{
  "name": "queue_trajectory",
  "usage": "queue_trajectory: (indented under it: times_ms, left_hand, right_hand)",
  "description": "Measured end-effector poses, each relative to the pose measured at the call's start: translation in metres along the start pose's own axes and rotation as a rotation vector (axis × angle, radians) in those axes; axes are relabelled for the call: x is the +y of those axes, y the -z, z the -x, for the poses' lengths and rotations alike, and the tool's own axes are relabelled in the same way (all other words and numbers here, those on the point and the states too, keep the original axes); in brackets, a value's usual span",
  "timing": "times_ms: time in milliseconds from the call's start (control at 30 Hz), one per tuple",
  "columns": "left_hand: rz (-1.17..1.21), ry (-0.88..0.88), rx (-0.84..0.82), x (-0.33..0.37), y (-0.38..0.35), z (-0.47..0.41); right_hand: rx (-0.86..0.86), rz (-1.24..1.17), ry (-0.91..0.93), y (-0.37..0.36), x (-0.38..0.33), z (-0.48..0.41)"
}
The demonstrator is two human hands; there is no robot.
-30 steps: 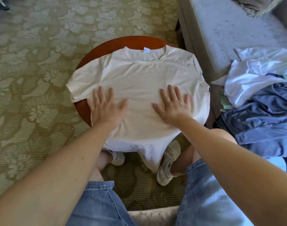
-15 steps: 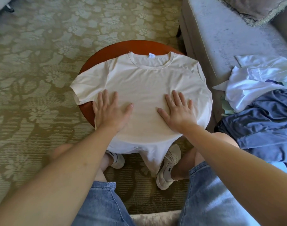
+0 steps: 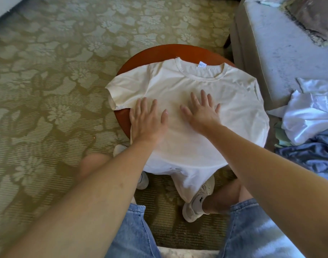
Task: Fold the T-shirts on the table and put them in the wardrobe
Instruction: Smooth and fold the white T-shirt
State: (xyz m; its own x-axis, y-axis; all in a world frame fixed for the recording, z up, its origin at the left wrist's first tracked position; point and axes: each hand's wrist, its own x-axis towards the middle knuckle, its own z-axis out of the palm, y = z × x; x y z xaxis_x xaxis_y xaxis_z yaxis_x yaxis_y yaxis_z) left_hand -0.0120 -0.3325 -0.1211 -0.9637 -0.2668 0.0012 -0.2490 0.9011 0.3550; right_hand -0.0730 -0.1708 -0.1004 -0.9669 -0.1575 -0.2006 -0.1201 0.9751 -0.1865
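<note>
Slid toward 12 o'clock, my left hand and right hand press flat, fingers straight, smoothing shirt for folding.

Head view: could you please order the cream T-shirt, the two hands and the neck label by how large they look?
1. cream T-shirt, by far the largest.
2. left hand and right hand: they look alike in size, so I will not rank one above the other.
3. neck label, the smallest.
</note>
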Motion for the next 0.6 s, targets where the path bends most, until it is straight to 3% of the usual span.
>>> queue_trajectory:
  times_ms: [167,333,500,600]
  left_hand:
    - [0.144,0.087,0.103,-0.004,0.002,-0.001]
    - [0.039,0.109,0.141,-0.02,0.023,-0.026]
    - [0.14,0.383,0.236,-0.05,0.039,-0.057]
    - [0.333,0.543,0.085,-0.068,0.039,-0.07]
  right_hand:
    - [-0.051,0.072,-0.02,-0.016,-0.031,-0.024]
    - [0.009,0.088,-0.01,-0.021,-0.028,-0.031]
    - [0.036,0.094,0.018,-0.018,-0.025,-0.037]
    - [0.043,0.102,0.03,-0.016,-0.022,-0.039]
